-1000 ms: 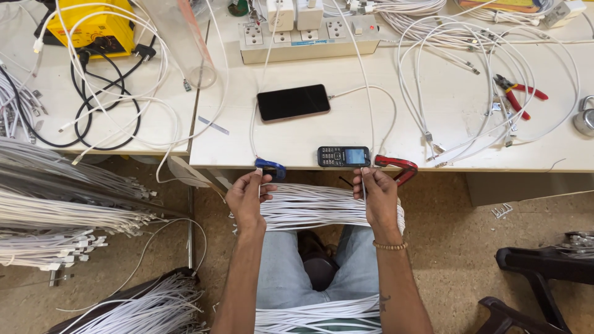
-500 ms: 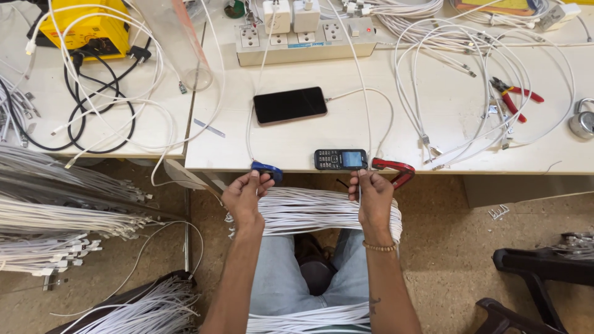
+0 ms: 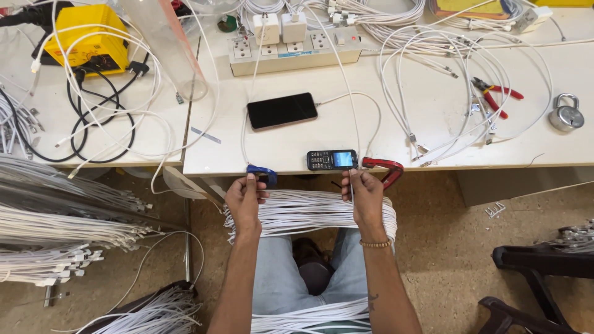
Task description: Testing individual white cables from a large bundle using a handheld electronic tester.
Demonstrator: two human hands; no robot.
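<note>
While the white cable bundle (image 3: 309, 213) is pinched at both ends by left hand (image 3: 244, 201) and right hand (image 3: 365, 196) fingers, strands could be snagged on the red clamp (image 3: 385, 168).

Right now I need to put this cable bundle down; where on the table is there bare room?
Bare patches: right of the smartphone up to the cable loops, and left of it. Crowded: the loops by the pliers, and around the power strip.
</note>
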